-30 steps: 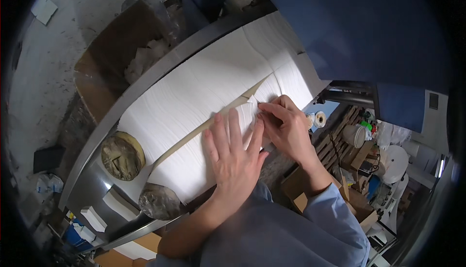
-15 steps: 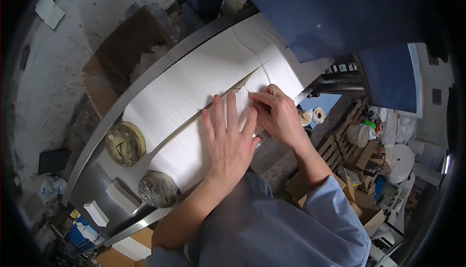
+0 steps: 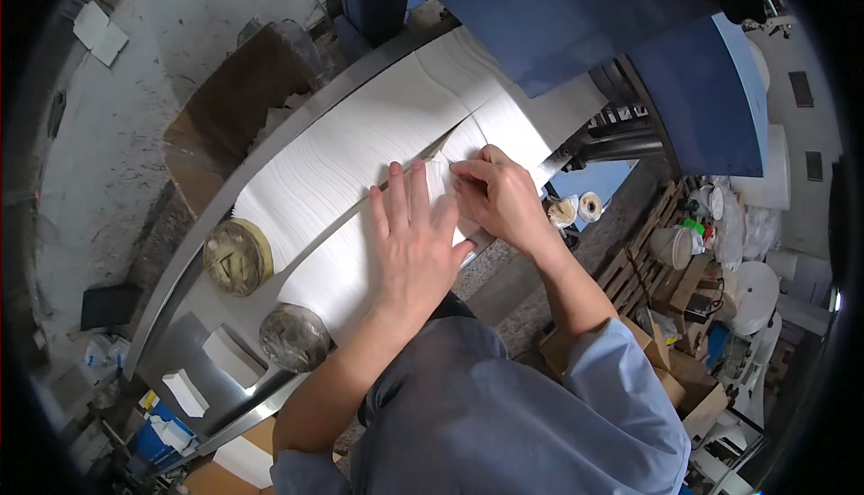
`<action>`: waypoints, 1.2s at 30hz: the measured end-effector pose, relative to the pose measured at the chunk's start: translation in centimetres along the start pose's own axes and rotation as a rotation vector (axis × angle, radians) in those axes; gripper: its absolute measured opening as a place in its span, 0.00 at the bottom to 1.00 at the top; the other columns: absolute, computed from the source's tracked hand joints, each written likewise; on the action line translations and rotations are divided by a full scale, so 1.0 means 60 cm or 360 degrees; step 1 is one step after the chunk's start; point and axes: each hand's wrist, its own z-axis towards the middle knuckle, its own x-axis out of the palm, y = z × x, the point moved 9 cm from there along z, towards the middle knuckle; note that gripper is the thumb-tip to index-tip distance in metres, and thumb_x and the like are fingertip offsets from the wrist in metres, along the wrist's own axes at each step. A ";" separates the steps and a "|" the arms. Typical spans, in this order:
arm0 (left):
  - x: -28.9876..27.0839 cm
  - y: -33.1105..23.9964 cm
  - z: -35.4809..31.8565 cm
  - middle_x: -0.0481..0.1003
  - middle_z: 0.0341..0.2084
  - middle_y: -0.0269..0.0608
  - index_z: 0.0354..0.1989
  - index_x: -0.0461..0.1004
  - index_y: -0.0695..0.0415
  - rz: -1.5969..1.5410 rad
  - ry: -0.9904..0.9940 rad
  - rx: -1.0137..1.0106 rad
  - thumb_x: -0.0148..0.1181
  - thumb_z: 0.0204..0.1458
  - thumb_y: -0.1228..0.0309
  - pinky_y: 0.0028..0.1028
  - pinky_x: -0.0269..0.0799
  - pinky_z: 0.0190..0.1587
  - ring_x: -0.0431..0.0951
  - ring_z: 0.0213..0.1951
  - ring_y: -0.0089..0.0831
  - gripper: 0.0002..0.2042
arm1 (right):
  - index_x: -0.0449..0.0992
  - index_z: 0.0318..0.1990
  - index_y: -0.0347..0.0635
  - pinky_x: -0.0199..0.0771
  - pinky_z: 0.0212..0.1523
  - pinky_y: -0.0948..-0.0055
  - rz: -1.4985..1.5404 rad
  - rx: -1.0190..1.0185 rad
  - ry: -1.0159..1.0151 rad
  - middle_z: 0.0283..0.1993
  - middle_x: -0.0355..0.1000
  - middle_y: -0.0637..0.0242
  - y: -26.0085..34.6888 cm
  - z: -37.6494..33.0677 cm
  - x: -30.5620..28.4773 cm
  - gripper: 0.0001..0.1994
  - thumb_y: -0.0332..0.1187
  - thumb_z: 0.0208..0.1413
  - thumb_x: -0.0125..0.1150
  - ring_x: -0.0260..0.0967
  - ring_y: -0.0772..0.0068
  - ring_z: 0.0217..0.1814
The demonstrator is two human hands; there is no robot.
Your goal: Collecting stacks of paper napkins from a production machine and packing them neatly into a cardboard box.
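Two long rows of thin folded white paper sheets, the far row and the near row, stand packed on a metal table. My left hand lies on the near row with its fingers stretched out. Just right of it, my right hand has thumb and forefinger pinched at the paper's edge; whatever is between the fingertips is too small to make out. At the rows' left ends sit two round, wrapped blocks, a yellowish one and a grey one.
Two small white paper stacks lie on the table's left end. A blue machine housing overhangs the far right. Beyond the table's raised rim is a cardboard box. At right are a wooden pallet and small rolls.
The whole view has shifted slightly. My left hand stays spread on the near row, and my right hand still pinches at the paper, its fingers a little more curled.
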 end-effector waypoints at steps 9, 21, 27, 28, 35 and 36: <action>-0.007 0.010 -0.018 0.62 0.67 0.61 0.50 0.77 0.53 0.0079 -0.0048 -0.0032 0.74 0.45 0.48 0.59 0.50 0.71 0.56 0.71 0.63 0.28 | 0.85 0.44 0.35 0.77 0.38 0.62 0.0009 -0.0012 -0.0006 0.36 0.74 0.54 0.002 -0.002 -0.001 0.12 0.28 0.52 0.69 0.77 0.52 0.34; -0.019 0.015 -0.046 0.62 0.66 0.61 0.53 0.76 0.55 0.0044 -0.0104 -0.0085 0.75 0.45 0.53 0.56 0.55 0.68 0.59 0.68 0.63 0.29 | 0.85 0.45 0.39 0.80 0.38 0.59 -0.0369 -0.0169 0.0087 0.39 0.75 0.54 0.045 -0.008 0.011 0.16 0.34 0.49 0.70 0.78 0.50 0.36; -0.021 0.024 -0.058 0.62 0.66 0.60 0.54 0.76 0.55 0.0033 -0.0085 -0.0107 0.76 0.43 0.56 0.54 0.55 0.68 0.59 0.68 0.61 0.30 | 0.82 0.45 0.39 0.81 0.40 0.56 -0.0414 -0.0067 -0.0010 0.42 0.74 0.51 0.065 -0.013 0.020 0.16 0.32 0.47 0.69 0.78 0.46 0.39; -0.022 0.024 -0.059 0.62 0.66 0.59 0.54 0.76 0.55 0.0035 -0.0085 -0.0106 0.76 0.43 0.57 0.54 0.55 0.68 0.59 0.68 0.61 0.30 | 0.82 0.44 0.38 0.81 0.41 0.56 -0.0466 -0.0052 -0.0029 0.42 0.74 0.51 0.065 -0.012 0.022 0.15 0.31 0.47 0.69 0.78 0.47 0.39; -0.026 0.033 -0.069 0.62 0.66 0.59 0.54 0.77 0.55 0.0019 -0.0163 -0.0126 0.75 0.45 0.55 0.54 0.55 0.68 0.59 0.68 0.61 0.29 | 0.83 0.35 0.36 0.80 0.39 0.56 -0.0560 -0.0045 -0.0152 0.42 0.74 0.50 0.078 -0.008 0.020 0.09 0.31 0.47 0.68 0.77 0.50 0.40; -0.025 0.035 -0.070 0.62 0.66 0.60 0.54 0.77 0.55 0.0009 -0.0171 -0.0127 0.74 0.46 0.54 0.53 0.55 0.68 0.59 0.68 0.61 0.28 | 0.83 0.35 0.36 0.80 0.39 0.56 -0.0567 -0.0063 -0.0153 0.42 0.74 0.50 0.077 -0.008 0.018 0.09 0.31 0.47 0.68 0.77 0.50 0.40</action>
